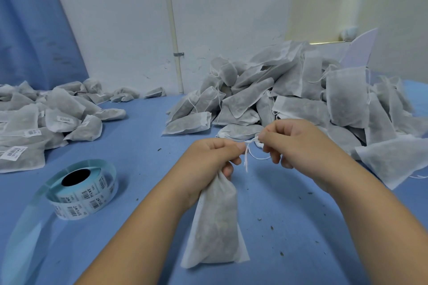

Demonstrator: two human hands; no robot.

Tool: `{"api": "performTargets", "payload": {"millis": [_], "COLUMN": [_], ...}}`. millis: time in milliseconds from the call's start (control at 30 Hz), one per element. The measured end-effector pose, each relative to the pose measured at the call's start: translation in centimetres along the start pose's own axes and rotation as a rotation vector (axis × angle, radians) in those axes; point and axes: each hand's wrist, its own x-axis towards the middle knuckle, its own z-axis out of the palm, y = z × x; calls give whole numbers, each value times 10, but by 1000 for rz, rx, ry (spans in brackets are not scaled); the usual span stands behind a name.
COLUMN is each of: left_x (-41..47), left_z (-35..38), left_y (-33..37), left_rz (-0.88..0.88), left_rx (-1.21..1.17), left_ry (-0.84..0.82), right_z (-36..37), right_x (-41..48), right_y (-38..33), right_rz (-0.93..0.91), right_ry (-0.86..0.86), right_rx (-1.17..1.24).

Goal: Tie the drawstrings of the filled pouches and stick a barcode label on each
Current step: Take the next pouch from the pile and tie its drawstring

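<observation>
White non-woven pouch (pixel 215 222), filled, soft, held at centre. My left hand (pixel 208 157) curls round its gathered neck and my right hand (pixel 294 143) pinches the thin drawstring (pixel 246 159). I would draw the knot snug against the neck. Glossy label roll (pixel 85 192) at 8 o'clock; untied heap (pixel 289 95) at 2; labelled pile (pixel 34 122) at 9.

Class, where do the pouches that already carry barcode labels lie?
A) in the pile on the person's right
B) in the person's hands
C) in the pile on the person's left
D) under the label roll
C: barcode labels show on pouches in the left pile; none show on the right pile.
</observation>
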Motion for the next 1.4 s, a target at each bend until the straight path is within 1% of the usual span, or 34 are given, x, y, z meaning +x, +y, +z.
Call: {"api": "performTargets", "payload": {"millis": [167, 300, 400, 467, 533, 633, 733, 800, 900, 1000, 1067, 1167, 1233, 1333, 1400], "left_x": [1, 5, 7, 8, 8, 5, 4, 3, 1, 1, 1, 4, 9, 12, 15], "left_z": [-2, -7, -10, -14, -17, -19, -23, -27, -32, -38, -37, -31, -29, -23, -19], "left_y": [1, -1, -2, -3, -6, -7, -9, -10, -8, -7, -6, -8, -12, -15, -17], "left_rz": [-41, -67, -60, -45, -36, -88, -215, -275, -363, -409, -398, -355, -309, -238, -190], "left_rx": [-113, -112, -102, -76, 3, 68, 40, 69, 78, 125, 129, 121, 113, 132, 155], "left_ry": [-9, 41, 65, 60, 14, -121, -261, -335, -417, -463, -419, -189, -81, 30, 112], "right_z": [-4, -9, -7, -5, -3, -2, -3, -6, -9, -10, -9, -9, -5, 6, 16], "right_x": [4, 7, 9, 10, 12, 13, 13, 13, 14, 14, 12, 9, 4, -5, -10], "right_y": [6, 13, 16, 18, 19, 19, 19, 20, 20, 20, 18, 13, 6, -2, -5], "right_rz": [4, 7, 7, 4, -28, -85, -83, -79, -86, -105, -117, -168, -235, -334, -409], "right_ry": [16, 33, 30, 64, 147, 242, 269, 289, 315, 329, 341, 364, 356, 280, 212], "right_rx": [-57, -111, -111, -111, -142, -192, -186, -176, -155, -132, -99, -48, -14, 21, -44]}}
